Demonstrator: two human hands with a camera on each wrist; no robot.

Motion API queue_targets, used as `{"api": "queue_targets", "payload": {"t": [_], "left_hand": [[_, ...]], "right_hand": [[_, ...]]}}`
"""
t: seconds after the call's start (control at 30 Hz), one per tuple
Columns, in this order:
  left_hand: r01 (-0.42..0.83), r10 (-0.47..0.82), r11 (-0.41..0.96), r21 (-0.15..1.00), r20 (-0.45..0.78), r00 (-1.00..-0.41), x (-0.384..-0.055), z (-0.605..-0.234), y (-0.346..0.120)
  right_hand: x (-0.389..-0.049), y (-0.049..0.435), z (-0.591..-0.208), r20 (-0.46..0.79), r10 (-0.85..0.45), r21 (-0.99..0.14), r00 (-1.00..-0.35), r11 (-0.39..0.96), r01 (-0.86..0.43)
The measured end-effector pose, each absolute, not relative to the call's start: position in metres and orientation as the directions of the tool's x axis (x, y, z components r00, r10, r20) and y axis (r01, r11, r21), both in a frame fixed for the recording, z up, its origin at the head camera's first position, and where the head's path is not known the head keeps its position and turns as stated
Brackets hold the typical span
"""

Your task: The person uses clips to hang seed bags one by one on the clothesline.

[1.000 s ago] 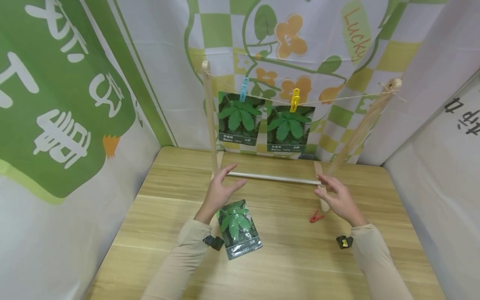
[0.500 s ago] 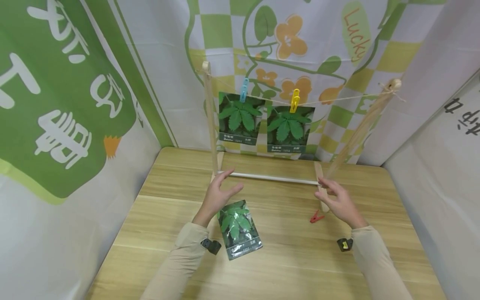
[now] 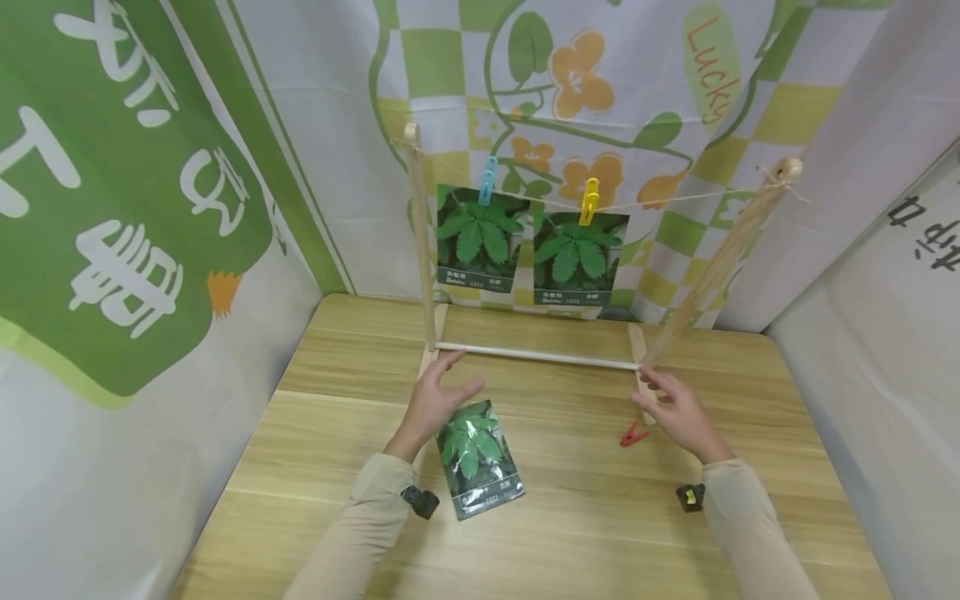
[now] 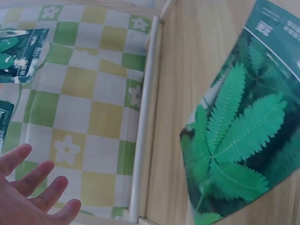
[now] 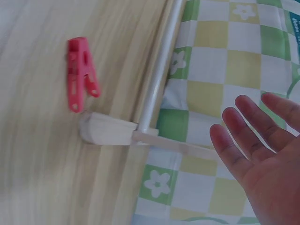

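Observation:
My left hand is held with its fingers spread, near the left foot of a wooden stand, above and behind a loose seed packet with a green leaf picture. Beside the right foot, my right hand has relaxed fingers and holds nothing. A pale rod joins the stand's two feet. Two matching packets hang from a string: the left packet under a blue clothespin, the right packet under a yellow clothespin. On the table near my right hand lies a red clothespin.
The wooden table meets a patterned cloth behind the stand. The left post stands upright; the right post appears slanted in the head view. Cloth walls enclose both sides.
Both hands have drawn back slightly toward me from the rod's ends. The stand, hanging packets, loose packet and red clothespin have stayed in place.

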State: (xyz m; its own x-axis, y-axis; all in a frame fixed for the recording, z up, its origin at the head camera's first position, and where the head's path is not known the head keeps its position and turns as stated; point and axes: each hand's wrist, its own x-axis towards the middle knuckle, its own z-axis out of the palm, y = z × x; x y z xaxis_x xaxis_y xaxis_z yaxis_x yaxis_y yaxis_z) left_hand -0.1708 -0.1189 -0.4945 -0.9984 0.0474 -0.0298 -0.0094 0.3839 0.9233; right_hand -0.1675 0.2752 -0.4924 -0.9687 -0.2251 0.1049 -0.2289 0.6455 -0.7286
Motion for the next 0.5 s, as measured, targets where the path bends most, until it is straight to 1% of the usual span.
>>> {"api": "queue_targets", "payload": {"t": [0.27,0.5], "left_hand": [[-0.004,0.065,0.438,0.899,-0.036,-0.997,-0.171,-0.507,-0.117],[-0.038,0.049,0.457,0.889,-0.068,-0.996,-0.167,-0.517,-0.114]], "right_hand": [[-0.165,0.282,-0.509,-0.007,-0.213,-0.720,-0.977,0.679,-0.143],[-0.163,0.283,-0.523,-0.038,-0.226,-0.661,-0.973,0.736,-0.145]]}}
